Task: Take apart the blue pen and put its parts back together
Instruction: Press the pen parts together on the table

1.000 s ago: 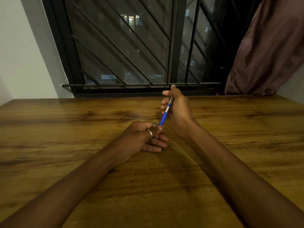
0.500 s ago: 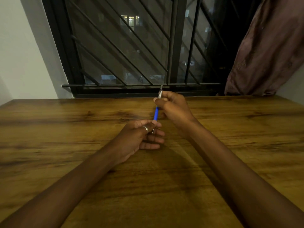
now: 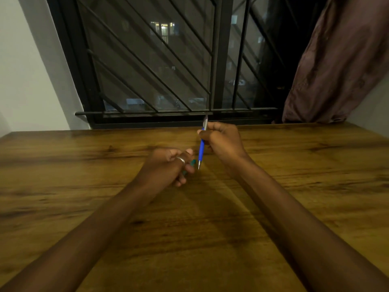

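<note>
Right hand [image 3: 223,142] clamps the blue pen [image 3: 201,149] tip-down, likely for refitting, while the left hand [image 3: 168,167] curls round a teal piece [image 3: 192,162].

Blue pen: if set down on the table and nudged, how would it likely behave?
Likely stiff and light: the right hand holds the blue pen near its upper end alone, and it stays unbent. Its slim round barrel would probably roll on the smooth table.

blue pen [image 3: 201,149], teal part [image 3: 193,162], wood-grain table [image 3: 84,165]
</note>
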